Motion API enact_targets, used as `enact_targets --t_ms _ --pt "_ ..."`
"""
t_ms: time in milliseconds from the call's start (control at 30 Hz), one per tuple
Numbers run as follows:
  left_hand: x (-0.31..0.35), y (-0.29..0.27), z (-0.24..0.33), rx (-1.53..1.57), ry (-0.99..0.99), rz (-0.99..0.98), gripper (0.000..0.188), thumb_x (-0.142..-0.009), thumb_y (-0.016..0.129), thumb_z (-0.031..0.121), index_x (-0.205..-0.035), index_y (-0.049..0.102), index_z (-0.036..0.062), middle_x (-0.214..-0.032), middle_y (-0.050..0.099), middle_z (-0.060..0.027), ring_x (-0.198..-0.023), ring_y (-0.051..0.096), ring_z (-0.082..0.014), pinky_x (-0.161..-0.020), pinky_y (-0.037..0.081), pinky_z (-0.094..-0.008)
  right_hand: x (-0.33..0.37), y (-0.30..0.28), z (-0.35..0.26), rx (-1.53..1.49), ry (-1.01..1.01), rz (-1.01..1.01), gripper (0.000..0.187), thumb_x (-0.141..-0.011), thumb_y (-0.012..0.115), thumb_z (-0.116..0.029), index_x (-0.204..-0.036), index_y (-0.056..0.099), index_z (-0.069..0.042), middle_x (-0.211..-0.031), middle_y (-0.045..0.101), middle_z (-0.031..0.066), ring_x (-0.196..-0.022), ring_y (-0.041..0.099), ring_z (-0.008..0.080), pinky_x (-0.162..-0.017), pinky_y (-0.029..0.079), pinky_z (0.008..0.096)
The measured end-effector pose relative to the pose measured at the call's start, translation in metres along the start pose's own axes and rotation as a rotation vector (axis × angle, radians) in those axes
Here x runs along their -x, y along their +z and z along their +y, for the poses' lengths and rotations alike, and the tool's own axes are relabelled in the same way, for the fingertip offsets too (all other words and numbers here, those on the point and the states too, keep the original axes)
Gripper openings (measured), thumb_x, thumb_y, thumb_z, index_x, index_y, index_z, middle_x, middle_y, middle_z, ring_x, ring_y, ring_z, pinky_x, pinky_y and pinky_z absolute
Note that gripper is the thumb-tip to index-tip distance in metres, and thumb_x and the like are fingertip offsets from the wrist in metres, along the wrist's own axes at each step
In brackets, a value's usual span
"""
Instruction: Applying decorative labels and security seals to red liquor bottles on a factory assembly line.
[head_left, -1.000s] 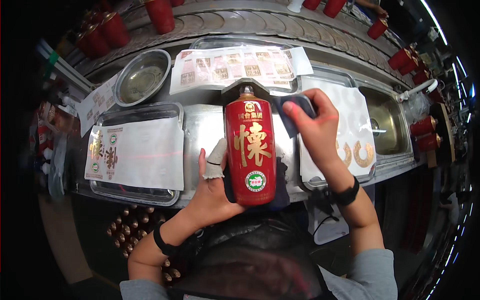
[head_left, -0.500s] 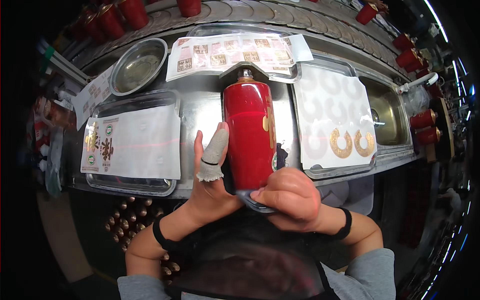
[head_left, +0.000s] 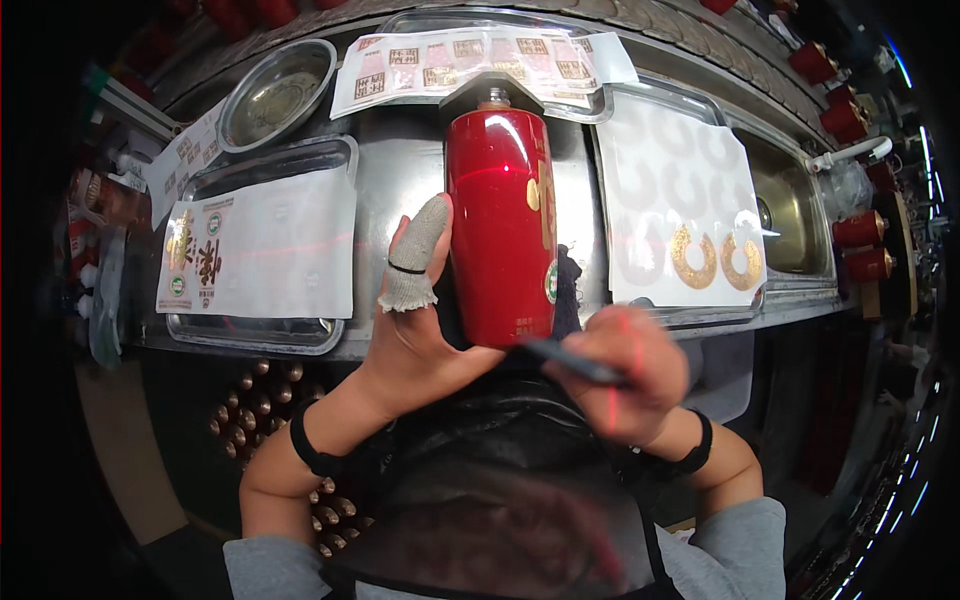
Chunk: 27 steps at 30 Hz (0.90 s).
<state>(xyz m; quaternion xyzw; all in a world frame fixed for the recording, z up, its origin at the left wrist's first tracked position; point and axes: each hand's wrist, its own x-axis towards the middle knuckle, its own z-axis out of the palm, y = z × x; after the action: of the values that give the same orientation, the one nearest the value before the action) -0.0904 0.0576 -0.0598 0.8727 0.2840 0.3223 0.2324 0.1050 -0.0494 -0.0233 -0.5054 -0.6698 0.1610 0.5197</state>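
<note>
A glossy red bottle point(head_left: 497, 220) with gold characters lies lengthwise in front of me, its neck pointing away into a dark angular holder point(head_left: 450, 103). My left hand point(head_left: 418, 318) grips the bottle's lower left side, the thumb by its base. A grey cloth finger sleeve point(head_left: 420, 240), tied with a black band, covers one of its fingers. Closed and smeared by motion, my right hand point(head_left: 630, 370) holds a dark, flat scraper-like piece point(head_left: 575, 361) just right of the bottle's base. A dark crumpled cloth point(head_left: 567, 285) rests beside the bottle.
Decal sheets lie on a left tray point(head_left: 260, 335), a right tray point(head_left: 690, 98) and a back tray point(head_left: 440, 20). A metal bowl point(head_left: 280, 95) stands back left. At right is a sink point(head_left: 795, 225) with a white tap point(head_left: 855, 153). Behind runs a slatted conveyor point(head_left: 660, 45).
My right hand has drawn the dark piece away from the bottle's base toward the right. The left hand stays on the bottle. The whole view has shifted slightly.
</note>
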Motion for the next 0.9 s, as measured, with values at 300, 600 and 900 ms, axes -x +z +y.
enact_targets --t_ms 300,600,900 --pt "0.005 0.003 -0.001 0.081 -0.04 -0.032 0.116 -0.058 0.09 0.02 -0.152 0.027 -0.0044 -0.159 0.024 -0.0209 -0.147 0.026 -0.0333 -0.12 0.024 -0.0439 -0.006 0.0 0.013 0.173 -0.202 0.1 0.032 -0.063 0.076 0.001 -0.094 0.069 -0.001 -0.078 0.06 0.0089 -0.063 0.056 0.0255 -0.055 0.045 0.0361" --pt "0.008 0.007 -0.021 0.284 0.03 -0.053 0.115 -0.067 0.086 0.015 -0.156 0.014 -0.001 -0.156 0.03 -0.0268 -0.144 0.033 -0.0397 -0.117 0.03 -0.044 -0.003 0.003 0.021 0.188 -0.251 -0.046 0.032 -0.062 0.075 0.0 -0.094 0.069 -0.001 -0.077 0.06 0.0092 -0.065 0.057 0.025 -0.059 0.046 0.0365" --pt "-0.007 0.005 0.005 0.04 -0.021 -0.087 0.115 -0.067 0.087 0.035 -0.152 0.016 -0.0002 -0.157 0.022 -0.0266 -0.146 0.026 -0.0436 -0.115 0.009 -0.0623 -0.077 0.014 0.035 -0.041 0.151 -0.086 0.021 -0.077 0.075 -0.013 -0.086 0.061 -0.001 -0.076 0.058 0.0169 -0.072 0.06 0.0358 -0.064 0.048 0.0386"
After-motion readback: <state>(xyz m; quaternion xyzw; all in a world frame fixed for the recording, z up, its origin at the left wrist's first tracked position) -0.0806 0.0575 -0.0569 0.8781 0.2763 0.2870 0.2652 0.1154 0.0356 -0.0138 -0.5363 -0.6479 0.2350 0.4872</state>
